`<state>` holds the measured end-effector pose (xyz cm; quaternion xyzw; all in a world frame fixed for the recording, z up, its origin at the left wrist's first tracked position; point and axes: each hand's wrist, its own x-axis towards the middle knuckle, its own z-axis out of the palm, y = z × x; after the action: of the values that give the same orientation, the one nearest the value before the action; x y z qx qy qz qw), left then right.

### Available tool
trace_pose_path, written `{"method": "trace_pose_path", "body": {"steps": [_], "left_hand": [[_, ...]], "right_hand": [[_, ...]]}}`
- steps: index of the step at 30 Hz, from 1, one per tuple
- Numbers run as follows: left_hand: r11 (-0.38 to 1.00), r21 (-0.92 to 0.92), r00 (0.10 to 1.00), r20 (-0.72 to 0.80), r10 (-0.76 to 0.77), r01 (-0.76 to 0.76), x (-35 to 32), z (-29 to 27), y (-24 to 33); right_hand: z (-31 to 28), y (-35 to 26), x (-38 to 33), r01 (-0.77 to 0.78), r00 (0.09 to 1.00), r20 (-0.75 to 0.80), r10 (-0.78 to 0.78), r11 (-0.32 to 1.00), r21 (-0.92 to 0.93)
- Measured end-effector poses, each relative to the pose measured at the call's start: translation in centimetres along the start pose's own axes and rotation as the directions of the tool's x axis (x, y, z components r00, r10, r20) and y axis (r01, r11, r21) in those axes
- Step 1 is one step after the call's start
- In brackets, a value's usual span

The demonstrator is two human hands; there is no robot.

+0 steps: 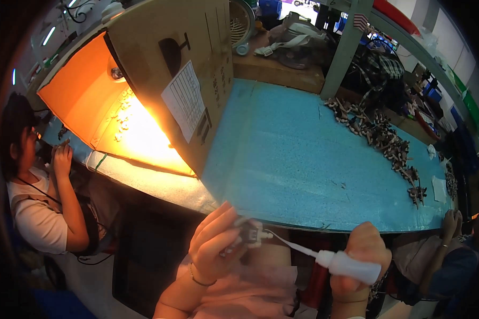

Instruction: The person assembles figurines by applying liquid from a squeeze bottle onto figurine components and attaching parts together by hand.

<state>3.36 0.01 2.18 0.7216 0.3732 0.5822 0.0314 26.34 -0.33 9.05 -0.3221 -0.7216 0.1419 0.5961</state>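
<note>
My left hand (pixel 213 244) is closed around a small grey-and-white piece (pixel 254 234), its kind not clear, in front of the table's near edge. More small bits seem to lie in that palm, partly hidden by the fingers. Wrapped round a white squeeze bottle (pixel 351 266) is my right hand (pixel 368 245). The bottle lies tilted, its long thin nozzle pointing left, with the tip at or very near the small piece. Whether they touch cannot be made out.
A blue table (pixel 282 149) spreads ahead. On its left stands an open cardboard box (pixel 207 69), lit inside by a lamp (pixel 117 73) over small parts. Dark-and-pale small pieces (pixel 386 141) lie heaped along the right. One person (pixel 48 202) sits at left, another (pixel 436 260) at right.
</note>
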Motion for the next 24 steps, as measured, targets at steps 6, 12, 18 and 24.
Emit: {"method": "trace_pose_path", "body": {"steps": [6, 12, 18, 24], "left_hand": [[0.999, 0.038, 1.0, 0.012, 0.015, -0.015, -0.3, 0.0, 0.1], [1.0, 0.025, 1.0, 0.021, 0.009, -0.009, 0.0, 0.0, 0.1], [1.0, 0.031, 1.0, 0.018, 0.001, -0.001, 0.0, -0.2, 0.1], [0.998, 0.048, 0.998, -0.056, 0.039, -0.036, 0.2, 0.1, -0.2]], "right_hand": [[1.1, -1.0, -0.7, 0.013, 0.999, -0.042, -0.016, 0.997, -0.074], [0.7, -1.2, -0.3, 0.017, 0.998, 0.067, -0.014, 0.999, -0.041], [0.8, -1.5, -0.4, -0.027, 0.996, 0.085, 0.028, 1.0, -0.015], [0.5, -1.2, -0.7, 0.006, 0.994, 0.106, -0.002, 0.999, -0.036]]}}
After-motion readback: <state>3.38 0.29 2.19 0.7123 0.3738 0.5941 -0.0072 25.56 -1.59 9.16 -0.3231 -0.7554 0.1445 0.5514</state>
